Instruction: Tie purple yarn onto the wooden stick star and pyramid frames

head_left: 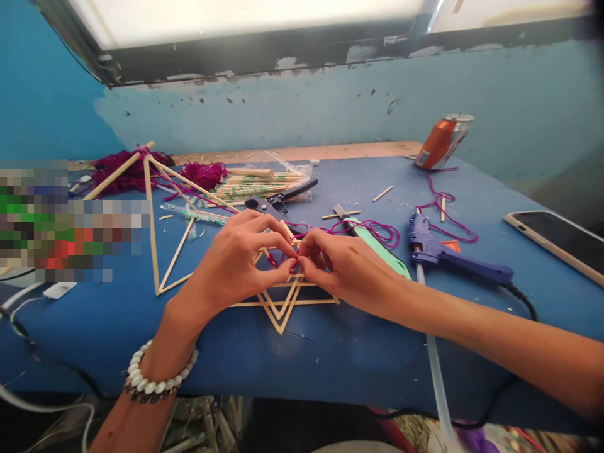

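Observation:
My left hand [250, 255] and my right hand [337, 261] meet over a star-shaped frame of thin wooden sticks [282, 324] lying on the blue table [226, 358]. Both hands are closed in a pinch on purple yarn [296, 255] where sticks cross, thumbs and forefingers nearly touching. The yarn trails off behind my right hand in loose loops [387, 233]. My hands hide much of the frame's upper part. To the left stands a larger stick frame [151, 226], its top bound with purple yarn.
A blue glue gun [425, 242] with a long glue stick lies right, near a phone [561, 242] and a tilted can [443, 141]. Behind my hands are a green-handled cutter [380, 248], pruning shears [271, 204], a stick bundle [264, 185] and purple yarn heaps [202, 176].

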A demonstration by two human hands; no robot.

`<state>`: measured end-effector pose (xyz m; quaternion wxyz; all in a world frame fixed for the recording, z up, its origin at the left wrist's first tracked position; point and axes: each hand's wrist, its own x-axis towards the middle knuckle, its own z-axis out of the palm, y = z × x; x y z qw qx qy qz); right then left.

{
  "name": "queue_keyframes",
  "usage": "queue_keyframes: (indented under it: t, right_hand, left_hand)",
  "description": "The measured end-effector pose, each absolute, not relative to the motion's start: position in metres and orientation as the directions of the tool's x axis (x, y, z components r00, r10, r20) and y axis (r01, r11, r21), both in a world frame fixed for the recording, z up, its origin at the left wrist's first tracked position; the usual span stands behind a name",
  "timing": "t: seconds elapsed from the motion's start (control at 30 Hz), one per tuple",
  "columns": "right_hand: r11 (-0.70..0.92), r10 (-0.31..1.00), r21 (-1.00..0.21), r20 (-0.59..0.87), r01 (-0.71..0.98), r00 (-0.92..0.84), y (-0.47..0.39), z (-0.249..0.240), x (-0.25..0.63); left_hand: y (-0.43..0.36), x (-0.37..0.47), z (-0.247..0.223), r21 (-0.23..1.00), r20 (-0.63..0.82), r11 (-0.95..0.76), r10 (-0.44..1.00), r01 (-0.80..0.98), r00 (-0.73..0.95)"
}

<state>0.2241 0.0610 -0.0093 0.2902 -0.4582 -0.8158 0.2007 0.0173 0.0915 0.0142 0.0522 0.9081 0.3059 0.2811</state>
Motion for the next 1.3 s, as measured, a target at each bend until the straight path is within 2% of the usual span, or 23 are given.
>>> queue_keyframes:
  t: [0.13,0.33,0.6,0.77,1.0,1.3]
  right_hand:
    - [0.507,0.860,-0.588,0.294,0.630,-0.418,0.0603,-0.0092,0.2245]
    - [0.504,0.864,-0.533,0.334,0.680,-0.378,0.0600,-0.0085,0.2225]
    - [0.556,0.828,-0.500,0.399,0.664,-0.394,0.0604,-0.0084,0.2213]
    - [0.506,0.862,-0.502,0.321,0.701,-0.392,0.0602,-0.0074,0.2212]
    - [0.496,0.868,-0.401,0.255,0.770,-0.426,0.0625,-0.0069,0.2217]
    - [0.480,0.862,-0.611,0.195,0.629,-0.468,0.0643,-0.0060,0.2267]
  left_hand:
    - [0.0920,0.0200,0.0164,0.214,0.473,-0.807,0.578,0.550,0.665]
    - [0.0888,0.0221,0.0164,0.212,0.458,-0.802,0.586,0.558,0.668]
    - [0.0885,0.0251,0.0144,0.193,0.456,-0.805,0.579,0.560,0.676]
    - [0.0892,0.0242,0.0127,0.196,0.453,-0.814,0.569,0.546,0.686]
    - [0.0874,0.0258,0.0134,0.233,0.406,-0.800,0.596,0.552,0.693]
    - [0.0873,0.0240,0.0119,0.242,0.446,-0.799,0.596,0.551,0.668]
